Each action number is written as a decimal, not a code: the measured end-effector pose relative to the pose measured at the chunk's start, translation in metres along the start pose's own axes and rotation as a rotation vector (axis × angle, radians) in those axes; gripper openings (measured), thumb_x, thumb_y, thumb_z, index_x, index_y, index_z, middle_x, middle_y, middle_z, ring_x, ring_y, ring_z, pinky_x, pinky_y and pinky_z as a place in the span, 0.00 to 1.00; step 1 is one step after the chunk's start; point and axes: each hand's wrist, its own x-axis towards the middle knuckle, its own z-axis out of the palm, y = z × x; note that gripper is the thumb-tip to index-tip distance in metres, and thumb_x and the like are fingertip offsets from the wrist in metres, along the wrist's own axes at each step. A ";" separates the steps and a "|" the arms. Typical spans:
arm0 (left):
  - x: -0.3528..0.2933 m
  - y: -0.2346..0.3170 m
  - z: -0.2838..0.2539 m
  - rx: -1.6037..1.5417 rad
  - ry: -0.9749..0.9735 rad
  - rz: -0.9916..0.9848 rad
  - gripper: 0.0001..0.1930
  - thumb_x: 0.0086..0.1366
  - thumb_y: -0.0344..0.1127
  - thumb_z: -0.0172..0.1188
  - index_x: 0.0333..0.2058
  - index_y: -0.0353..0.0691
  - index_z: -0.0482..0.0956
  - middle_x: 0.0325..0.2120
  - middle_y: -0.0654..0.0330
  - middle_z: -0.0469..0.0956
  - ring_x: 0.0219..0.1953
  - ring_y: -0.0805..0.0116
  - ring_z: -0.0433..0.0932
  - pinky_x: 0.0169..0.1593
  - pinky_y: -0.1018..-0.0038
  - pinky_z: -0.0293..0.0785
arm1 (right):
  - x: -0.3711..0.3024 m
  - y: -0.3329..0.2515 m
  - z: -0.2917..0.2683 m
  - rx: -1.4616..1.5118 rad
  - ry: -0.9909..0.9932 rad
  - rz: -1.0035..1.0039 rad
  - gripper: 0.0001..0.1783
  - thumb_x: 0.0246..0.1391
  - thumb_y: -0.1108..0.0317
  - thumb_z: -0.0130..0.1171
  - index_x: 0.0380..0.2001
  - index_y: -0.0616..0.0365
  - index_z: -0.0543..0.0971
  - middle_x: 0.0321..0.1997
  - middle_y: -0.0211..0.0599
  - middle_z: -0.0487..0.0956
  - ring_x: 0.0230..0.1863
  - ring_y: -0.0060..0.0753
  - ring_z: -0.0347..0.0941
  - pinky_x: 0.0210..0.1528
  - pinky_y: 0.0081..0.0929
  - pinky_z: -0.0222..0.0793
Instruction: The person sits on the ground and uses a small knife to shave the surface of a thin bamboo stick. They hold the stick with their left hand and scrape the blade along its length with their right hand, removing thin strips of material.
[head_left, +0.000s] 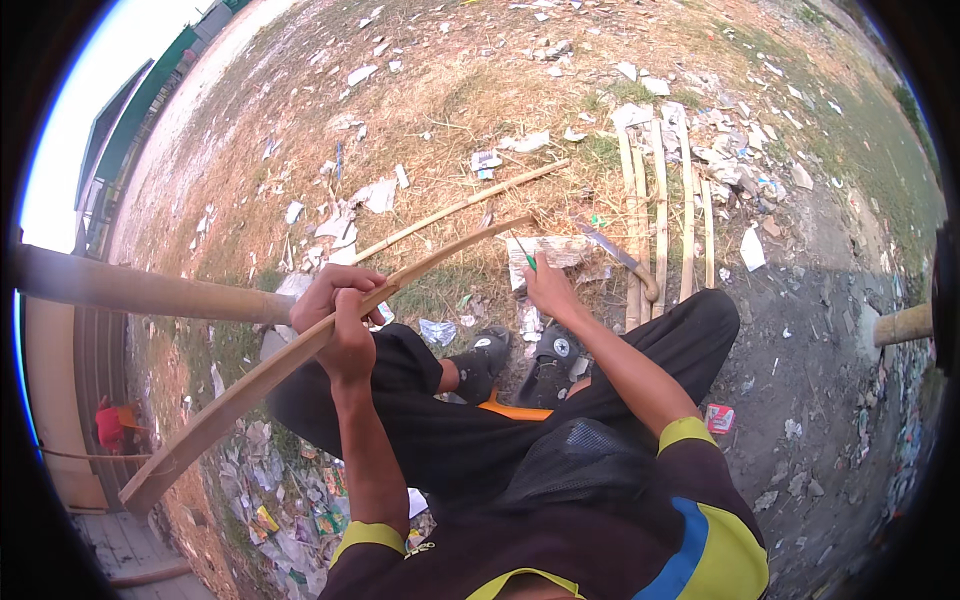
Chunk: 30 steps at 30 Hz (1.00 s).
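A long split bamboo strip [225, 402] runs slantwise from the lower left to the middle, its far end narrow and slightly curved. My left hand [343, 318] is wrapped round it near its middle. My right hand [552, 288] is closed on a thin tool with a green handle [530, 260], close to the strip's far end. The tool's slender tip points up toward that end; whether the two touch, I cannot tell. Just beyond my right hand lies a pale, flat block [560, 246]. A large knife [615, 250] with a curved wooden handle lies to its right.
Several bamboo strips [660, 200] lie side by side at the right, and another strip [470, 205] lies ahead. A thick bamboo pole [150, 285] juts in from the left; a pole end [903, 325] shows at the right. Litter covers the dry ground around my shoes [485, 360].
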 end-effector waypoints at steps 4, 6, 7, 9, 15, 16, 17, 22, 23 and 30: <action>-0.008 0.009 -0.004 0.163 -0.121 0.248 0.07 0.47 0.23 0.44 0.17 0.30 0.70 0.16 0.51 0.76 0.13 0.76 0.68 0.17 0.80 0.64 | -0.068 -0.094 -0.048 0.304 -0.061 -0.237 0.14 0.63 0.61 0.44 0.39 0.62 0.68 0.22 0.59 0.75 0.28 0.66 0.73 0.32 0.55 0.67; -0.010 0.002 0.000 0.176 -0.218 0.369 0.06 0.45 0.23 0.44 0.17 0.29 0.70 0.15 0.52 0.75 0.12 0.76 0.67 0.17 0.81 0.63 | -0.095 -0.125 -0.071 0.292 -0.061 -0.334 0.12 0.63 0.63 0.46 0.37 0.62 0.69 0.20 0.59 0.74 0.27 0.65 0.72 0.31 0.54 0.66; -0.011 0.004 0.002 0.184 -0.210 0.351 0.06 0.44 0.24 0.45 0.16 0.30 0.70 0.13 0.52 0.75 0.12 0.76 0.67 0.17 0.81 0.62 | -0.105 -0.134 -0.080 0.284 -0.056 -0.378 0.11 0.62 0.64 0.47 0.37 0.62 0.69 0.20 0.59 0.73 0.26 0.64 0.72 0.30 0.53 0.65; -0.013 0.003 0.004 0.189 -0.193 0.369 0.06 0.43 0.25 0.45 0.15 0.31 0.70 0.13 0.52 0.75 0.11 0.75 0.68 0.18 0.81 0.62 | -0.116 -0.144 -0.093 0.220 -0.040 -0.373 0.10 0.62 0.63 0.49 0.35 0.61 0.69 0.19 0.58 0.73 0.25 0.63 0.72 0.28 0.52 0.66; -0.011 -0.002 0.009 0.183 -0.204 0.444 0.03 0.39 0.25 0.48 0.14 0.35 0.71 0.11 0.58 0.73 0.12 0.70 0.73 0.18 0.78 0.67 | -0.101 -0.126 -0.068 -0.060 0.067 -0.352 0.10 0.61 0.62 0.50 0.34 0.58 0.68 0.16 0.49 0.74 0.20 0.55 0.74 0.20 0.47 0.68; -0.011 -0.004 0.009 0.182 -0.192 0.444 0.03 0.39 0.26 0.48 0.14 0.35 0.71 0.11 0.58 0.73 0.12 0.70 0.72 0.18 0.78 0.67 | -0.096 -0.124 -0.067 -0.103 0.073 -0.330 0.10 0.61 0.61 0.50 0.34 0.57 0.68 0.15 0.49 0.74 0.19 0.54 0.75 0.19 0.46 0.68; -0.011 -0.003 0.010 0.190 -0.192 0.434 0.03 0.39 0.26 0.48 0.14 0.35 0.70 0.11 0.58 0.73 0.12 0.70 0.73 0.18 0.78 0.67 | -0.101 -0.123 -0.067 -0.068 0.111 -0.383 0.10 0.61 0.61 0.50 0.34 0.57 0.67 0.15 0.48 0.74 0.19 0.53 0.75 0.19 0.46 0.69; -0.008 -0.002 0.012 0.157 -0.244 0.487 0.03 0.37 0.27 0.49 0.13 0.36 0.70 0.10 0.59 0.72 0.11 0.69 0.71 0.17 0.77 0.67 | -0.114 -0.125 -0.067 -0.014 0.146 -0.386 0.10 0.61 0.62 0.51 0.33 0.57 0.69 0.17 0.52 0.74 0.22 0.58 0.74 0.22 0.50 0.69; -0.009 -0.002 0.012 0.137 -0.254 0.495 0.03 0.37 0.28 0.49 0.13 0.36 0.70 0.10 0.59 0.72 0.11 0.69 0.71 0.17 0.77 0.66 | -0.108 -0.115 -0.065 -0.067 0.119 -0.350 0.10 0.61 0.61 0.51 0.33 0.57 0.69 0.17 0.52 0.74 0.22 0.58 0.74 0.22 0.50 0.69; -0.006 -0.005 0.015 0.068 -0.362 0.580 0.05 0.33 0.31 0.50 0.12 0.37 0.68 0.09 0.60 0.70 0.10 0.69 0.69 0.16 0.76 0.65 | -0.111 -0.113 -0.069 -0.012 0.115 -0.372 0.11 0.61 0.60 0.51 0.32 0.57 0.70 0.16 0.52 0.73 0.22 0.59 0.74 0.22 0.51 0.68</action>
